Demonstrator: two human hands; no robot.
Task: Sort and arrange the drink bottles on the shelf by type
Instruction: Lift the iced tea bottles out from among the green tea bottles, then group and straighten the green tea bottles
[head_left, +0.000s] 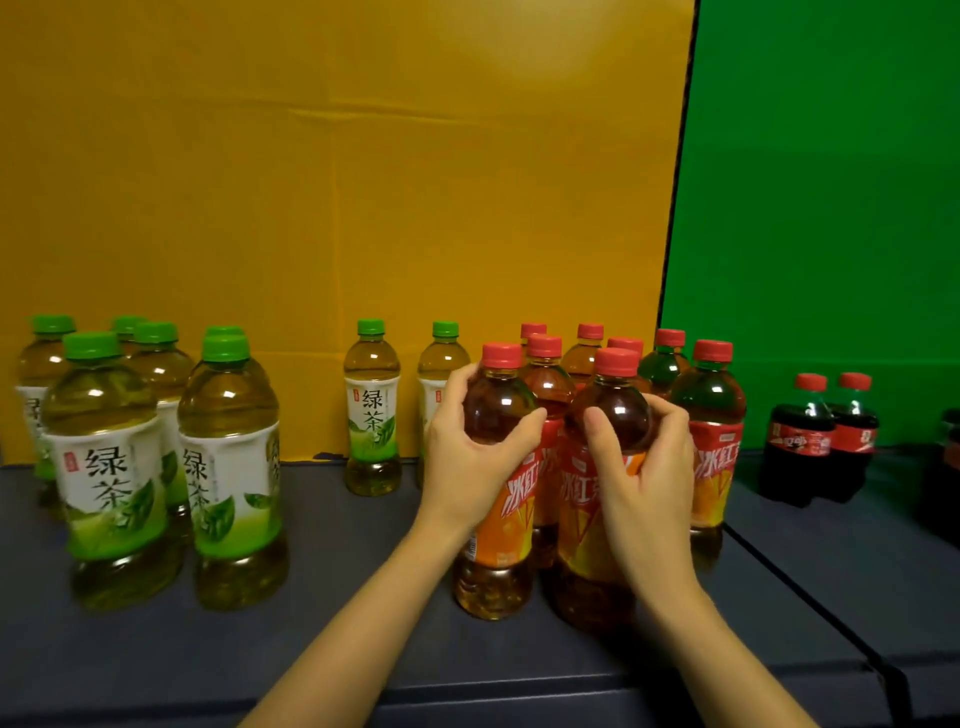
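Observation:
Several iced red tea bottles with red caps and orange labels stand grouped right of centre. My left hand (470, 447) grips the front left red tea bottle (496, 545) at its shoulder. My right hand (647, 467) grips the front right red tea bottle (602, 452) beside it. Both bottles stand upright on the dark shelf (337, 597). Several green tea bottles (111, 467) with green caps cluster at the left. Two more green tea bottles (372, 410) stand at the back centre, one partly hidden by my left hand. Two cola bottles (818, 441) stand at the right.
A yellow backdrop (337, 182) rises behind the left and middle of the shelf, a green one (831, 208) behind the right. A seam (810, 597) runs diagonally across the shelf at the right. A dark object (948, 483) sits at the far right edge.

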